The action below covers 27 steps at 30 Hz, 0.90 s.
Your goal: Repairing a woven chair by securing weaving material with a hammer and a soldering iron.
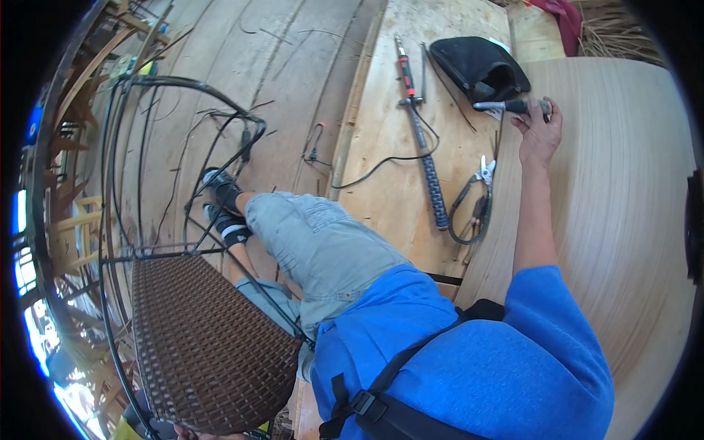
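In my right hand [540, 132], out over the wood-grain surface, is a short tool [525, 107] with a dark grip and a silver metal end pointing left. My fingers are closed round its grip. A brown wicker chair [213, 337] with a bare black metal frame [192, 82] stands tilted against my legs on the left. My left hand [199, 433] is at the bottom edge of the picture, its visible fingers against the lower rim of the weave; most of that hand is hidden. Just left of the tool sits a black pouch [477, 67].
On the pale wooden bench [378, 165] lie a red-and-black corded tool [405, 72], a dark textured rod [431, 176] and pruning shears [484, 170]. The cable [381, 158] runs over the bench edge. Cut strands lie on the plank floor [293, 73]. Wooden furniture pieces [73, 227] stand far left.
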{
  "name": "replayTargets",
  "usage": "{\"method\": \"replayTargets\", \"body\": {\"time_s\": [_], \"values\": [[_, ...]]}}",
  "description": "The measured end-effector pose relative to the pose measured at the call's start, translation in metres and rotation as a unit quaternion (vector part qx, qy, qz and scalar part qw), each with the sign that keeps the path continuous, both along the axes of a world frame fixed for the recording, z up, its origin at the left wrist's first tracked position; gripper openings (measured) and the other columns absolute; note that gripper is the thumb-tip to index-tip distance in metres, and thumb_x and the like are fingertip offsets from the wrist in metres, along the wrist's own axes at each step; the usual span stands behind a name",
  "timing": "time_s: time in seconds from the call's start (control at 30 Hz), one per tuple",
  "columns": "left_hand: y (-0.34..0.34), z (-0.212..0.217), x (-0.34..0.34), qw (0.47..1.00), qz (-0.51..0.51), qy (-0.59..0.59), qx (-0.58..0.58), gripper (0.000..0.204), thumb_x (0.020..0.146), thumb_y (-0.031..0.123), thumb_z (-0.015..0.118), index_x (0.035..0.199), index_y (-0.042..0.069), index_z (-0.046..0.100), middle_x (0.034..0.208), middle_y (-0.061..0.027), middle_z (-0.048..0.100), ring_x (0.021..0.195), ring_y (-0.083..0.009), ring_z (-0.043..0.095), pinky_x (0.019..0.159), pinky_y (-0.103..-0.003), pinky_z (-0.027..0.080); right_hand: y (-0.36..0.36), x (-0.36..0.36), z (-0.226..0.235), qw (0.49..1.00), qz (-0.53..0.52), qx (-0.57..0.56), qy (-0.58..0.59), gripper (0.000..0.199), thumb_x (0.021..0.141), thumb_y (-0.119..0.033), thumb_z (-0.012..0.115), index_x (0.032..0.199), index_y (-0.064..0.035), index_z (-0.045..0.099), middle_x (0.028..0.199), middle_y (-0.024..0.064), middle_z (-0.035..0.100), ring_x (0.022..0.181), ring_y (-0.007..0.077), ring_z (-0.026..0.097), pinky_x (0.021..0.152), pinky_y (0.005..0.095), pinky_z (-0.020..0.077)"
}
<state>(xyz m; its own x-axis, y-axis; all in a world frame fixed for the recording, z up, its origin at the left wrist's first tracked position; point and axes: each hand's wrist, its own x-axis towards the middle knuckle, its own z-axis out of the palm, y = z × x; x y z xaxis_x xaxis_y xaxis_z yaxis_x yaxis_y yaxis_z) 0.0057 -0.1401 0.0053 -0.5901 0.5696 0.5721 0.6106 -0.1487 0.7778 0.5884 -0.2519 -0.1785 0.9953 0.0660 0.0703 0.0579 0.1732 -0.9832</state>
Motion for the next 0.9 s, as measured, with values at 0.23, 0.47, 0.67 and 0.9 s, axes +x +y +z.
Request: {"method": "replayTargets", "body": {"time_s": [0.23, 0.47, 0.67, 0.9], "values": [[-0.026, -0.003, -0.057, 0.967, -0.130, -0.216, -0.022, 0.030, 0.091, 0.022, 0.045, 0.105, -0.003, 0.052, 0.103, -0.0112, 0.055, 0.095, -0.0209, 0.051, 0.085, -0.034, 0.042, 0.031, -0.076, -0.048, 0.888, 0.292, 0.126, 0.334, 0.016, 0.087, -0.019, 0.058, 0.093, -0.0039, 0.056, 0.077, 0.0072, 0.060, 0.064, 0.0149, 0.058, 0.050, 0.0242, 0.0475], [-0.026, 0.002, -0.033, 0.920, -0.194, -0.341, 0.008, 0.017, 0.089, 0.010, 0.053, 0.105, 0.005, 0.052, 0.088, -0.0058, 0.057, 0.071, -0.0172, 0.057, 0.061, -0.029, 0.048, 0.077, -0.239, -0.031, 0.575, 0.542, 0.242, 0.563, 0.034, 0.089, -0.018, 0.053, 0.116, 0.0000, 0.045, 0.109, 0.0104, 0.053, 0.092, 0.0184, 0.057, 0.077, 0.0350, 0.0537], [-0.028, -0.002, -0.045, 0.891, -0.246, -0.379, 0.048, 0.015, 0.089, 0.014, 0.055, 0.095, 0.000, 0.053, 0.079, -0.0062, 0.056, 0.064, -0.0142, 0.055, 0.059, -0.026, 0.044, 0.126, -0.361, 0.076, 0.470, 0.782, 0.048, 0.407, 0.044, 0.080, -0.035, 0.062, 0.110, -0.0068, 0.047, 0.082, 0.0050, 0.047, 0.064, 0.0161, 0.048, 0.056, 0.0285, 0.0434], [-0.016, -0.003, -0.028, 0.879, -0.210, -0.418, 0.088, 0.024, 0.088, 0.022, 0.058, 0.094, -0.001, 0.056, 0.075, -0.0041, 0.056, 0.062, -0.0088, 0.051, 0.058, -0.022, 0.042, 0.180, -0.388, 0.168, 0.446, 0.889, -0.102, -0.015, 0.050, 0.085, -0.045, 0.050, 0.109, -0.0009, 0.050, 0.060, 0.0010, 0.047, 0.050, 0.0075, 0.040, 0.048, 0.0216, 0.0316]]}}
